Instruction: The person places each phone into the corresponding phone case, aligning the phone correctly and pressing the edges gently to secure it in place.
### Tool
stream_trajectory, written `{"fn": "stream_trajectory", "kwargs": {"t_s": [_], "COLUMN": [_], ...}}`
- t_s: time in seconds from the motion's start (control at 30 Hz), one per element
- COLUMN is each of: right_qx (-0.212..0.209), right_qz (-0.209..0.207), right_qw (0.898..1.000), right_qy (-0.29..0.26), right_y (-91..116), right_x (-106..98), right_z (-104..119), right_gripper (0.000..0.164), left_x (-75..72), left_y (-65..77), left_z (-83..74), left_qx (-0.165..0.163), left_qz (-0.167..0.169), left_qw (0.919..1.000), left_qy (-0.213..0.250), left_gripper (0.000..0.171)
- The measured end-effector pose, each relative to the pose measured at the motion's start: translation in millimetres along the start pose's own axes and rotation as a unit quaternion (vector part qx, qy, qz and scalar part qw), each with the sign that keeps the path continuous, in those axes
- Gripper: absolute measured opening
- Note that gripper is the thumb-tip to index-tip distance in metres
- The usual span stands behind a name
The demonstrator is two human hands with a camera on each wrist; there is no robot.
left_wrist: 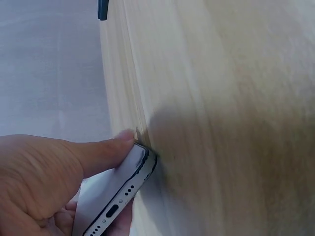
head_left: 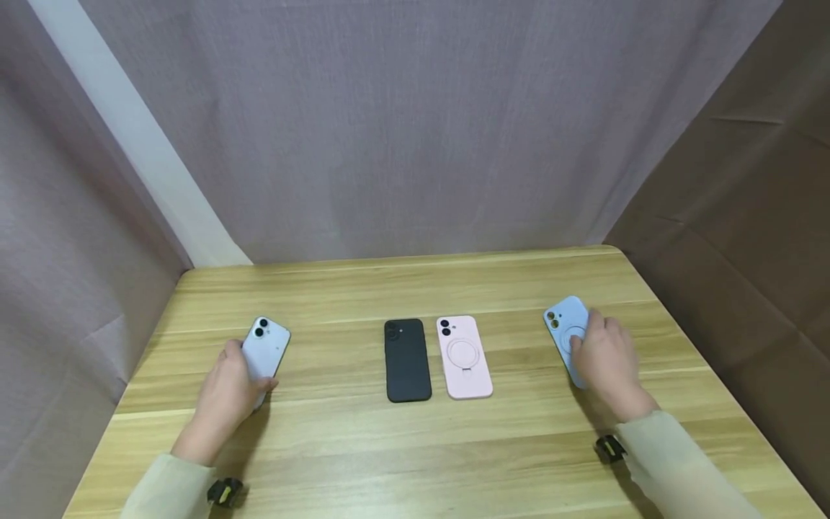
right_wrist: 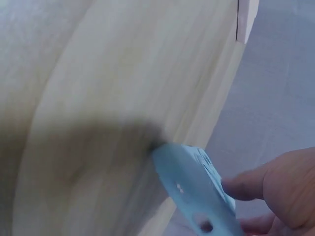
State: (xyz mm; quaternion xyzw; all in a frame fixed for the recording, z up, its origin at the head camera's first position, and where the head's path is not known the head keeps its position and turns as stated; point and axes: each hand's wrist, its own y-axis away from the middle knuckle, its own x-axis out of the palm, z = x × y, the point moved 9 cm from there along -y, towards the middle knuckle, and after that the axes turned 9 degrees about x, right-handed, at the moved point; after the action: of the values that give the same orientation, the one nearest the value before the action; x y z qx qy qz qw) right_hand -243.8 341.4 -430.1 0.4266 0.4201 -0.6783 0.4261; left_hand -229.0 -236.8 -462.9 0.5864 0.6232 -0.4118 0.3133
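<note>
My left hand (head_left: 227,386) grips a pale, whitish-blue smartphone (head_left: 267,349) by its sides, its two-lens camera side facing up. In the left wrist view, the thumb presses near a corner of the phone (left_wrist: 110,189), and the end with the charging port shows. On the right, my right hand (head_left: 608,360) holds a light blue phone case (head_left: 563,317) with a ring on its back. Wood colour shows through its camera holes. The right wrist view shows the lower edge of the case (right_wrist: 189,179), with the thumb on one face; the other fingers are partly hidden.
Between the hands, a black phone (head_left: 407,364) lies flat beside a pink phone case (head_left: 472,378) with a ring on its back and dark lenses at the top. They lie on a wooden table (head_left: 337,461). Grey curtains (head_left: 402,130) stand behind, and brown cloth (head_left: 746,194) hangs at the right.
</note>
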Motion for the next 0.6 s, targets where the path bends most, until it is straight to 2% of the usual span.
{"fn": "stream_trajectory", "kwargs": {"t_s": [0.1, 0.17, 0.37, 0.5, 0.6], "right_qx": [0.002, 0.007, 0.032, 0.042, 0.036], "right_qz": [0.013, 0.025, 0.058, 0.077, 0.095], "right_qw": [1.0, 1.0, 0.997, 0.993, 0.987], "right_qy": [-0.007, -0.013, -0.046, -0.083, -0.124], "right_y": [-2, -3, -3, -2, 0], "right_x": [-2, -3, -3, -2, 1], "right_z": [1, 1, 3, 13, 25], "right_gripper": [0.042, 0.039, 0.042, 0.044, 0.044], "left_x": [1.8, 2.0, 2.7, 5.5, 8.3], "left_y": [-0.7, -1.3, -2.6, -2.3, -2.2], "left_z": [0.4, 0.8, 2.7, 1.2, -4.2], "left_qx": [-0.005, -0.008, -0.02, -0.03, -0.033], "left_qz": [0.012, 0.014, 0.028, 0.045, 0.049], "left_qw": [0.9999, 0.9998, 0.9988, 0.9956, 0.99], "left_qy": [0.005, 0.009, 0.034, 0.076, 0.128], "left_gripper": [0.07, 0.062, 0.052, 0.047, 0.043]}}
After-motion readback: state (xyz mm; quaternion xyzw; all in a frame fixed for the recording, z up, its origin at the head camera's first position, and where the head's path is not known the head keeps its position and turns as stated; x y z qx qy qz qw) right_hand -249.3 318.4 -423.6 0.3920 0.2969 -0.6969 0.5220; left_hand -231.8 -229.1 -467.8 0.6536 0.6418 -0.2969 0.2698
